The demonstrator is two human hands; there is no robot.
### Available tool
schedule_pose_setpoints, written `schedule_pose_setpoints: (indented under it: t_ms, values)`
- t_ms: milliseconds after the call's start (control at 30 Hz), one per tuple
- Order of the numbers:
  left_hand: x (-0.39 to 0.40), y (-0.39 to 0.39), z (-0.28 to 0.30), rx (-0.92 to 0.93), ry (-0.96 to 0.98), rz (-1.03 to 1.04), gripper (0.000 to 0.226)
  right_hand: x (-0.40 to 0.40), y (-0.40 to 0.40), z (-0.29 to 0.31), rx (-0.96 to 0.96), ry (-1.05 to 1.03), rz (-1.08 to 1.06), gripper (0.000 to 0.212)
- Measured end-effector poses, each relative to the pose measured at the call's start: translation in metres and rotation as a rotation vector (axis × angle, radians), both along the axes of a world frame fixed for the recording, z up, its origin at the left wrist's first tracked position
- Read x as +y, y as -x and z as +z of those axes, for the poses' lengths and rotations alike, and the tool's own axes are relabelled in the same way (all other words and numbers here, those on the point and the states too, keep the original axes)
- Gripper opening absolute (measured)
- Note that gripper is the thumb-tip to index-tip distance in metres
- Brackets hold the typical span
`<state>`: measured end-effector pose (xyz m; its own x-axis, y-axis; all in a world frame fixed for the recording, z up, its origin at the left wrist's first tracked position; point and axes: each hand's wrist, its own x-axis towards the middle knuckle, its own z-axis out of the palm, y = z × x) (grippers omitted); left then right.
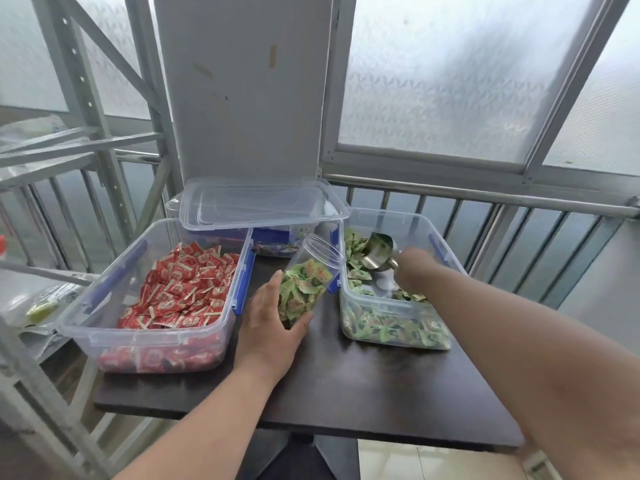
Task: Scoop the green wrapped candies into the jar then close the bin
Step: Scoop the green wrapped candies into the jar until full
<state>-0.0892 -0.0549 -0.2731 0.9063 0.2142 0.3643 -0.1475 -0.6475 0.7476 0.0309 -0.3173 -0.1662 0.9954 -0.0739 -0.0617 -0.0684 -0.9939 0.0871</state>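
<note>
I am in the scooping step. My right hand [412,268] is inside the bin of green candies [446,261], at 2 o'clock from the counter's middle, and its grip is closed around the handle of the metal scoop [377,252]; the fingers themselves are mostly hidden, but the scoop is clearly carried by this hand. The scoop's mouth lies among the green wrapped candies [391,327] at the far end of the bin, and a few of them seem to be inside it already.

My left hand [273,320] holds the jar [308,282] in the middle of the counter [346,386], fingers and thumb curled around its lower part. The jar is tilted, with its open mouth pointing to 1 o'clock, toward the green bin. I judge it about half full of green candies.

The next move, I think, asks me to lift the loaded scoop level, bring it over the blue latch side of the bin to the jar's mouth, and tip it slowly so nothing falls on the counter.

At 9 o'clock stands an open bin of red candies [166,303]. At 12 o'clock there is a third bin with a clear lid [263,206] resting loosely on top; its contents I cannot tell well.
</note>
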Motion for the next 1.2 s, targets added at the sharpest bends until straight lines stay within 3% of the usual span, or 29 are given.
schedule_pose_setpoints:
  t_ms: [200, 367, 500, 600, 767, 933, 1067, 1133, 1200]
  values:
    - [0.000, 0.001, 0.000, -0.004, -0.005, 0.001, 0.094, -0.003, -0.002, -0.004, -0.047, -0.042, 0.006, 0.024]
    - [-0.001, 0.002, 0.001, -0.006, -0.017, 0.008, 0.093, 0.002, -0.003, -0.004, -0.211, -0.145, -0.028, 0.046]
    - [-0.002, 0.002, 0.001, -0.019, -0.016, 0.010, 0.092, 0.000, 0.002, -0.004, -0.078, -0.193, -0.032, 0.031]
    - [-0.002, 0.002, 0.001, -0.018, -0.016, 0.013, 0.092, -0.003, 0.003, -0.007, 0.004, -0.280, 0.005, 0.035]
    - [0.000, -0.002, -0.003, -0.006, 0.018, 0.029, 0.093, -0.013, -0.006, -0.016, 0.200, -0.706, -0.033, 0.030]
    - [0.000, -0.002, -0.004, 0.000, 0.016, 0.026, 0.092, -0.003, 0.000, -0.013, 0.278, -0.615, -0.130, 0.005]
    - [0.000, -0.001, -0.004, 0.003, 0.014, 0.023, 0.092, 0.000, 0.010, -0.008, 0.357, -0.875, -0.254, 0.027]
    - [0.000, 0.000, -0.003, 0.005, 0.013, 0.020, 0.092, 0.000, 0.013, -0.005, 0.325, -0.822, -0.233, 0.037]
    - [0.000, 0.000, -0.002, 0.007, 0.010, 0.019, 0.092, -0.003, 0.015, -0.001, 0.192, -0.629, -0.170, 0.044]
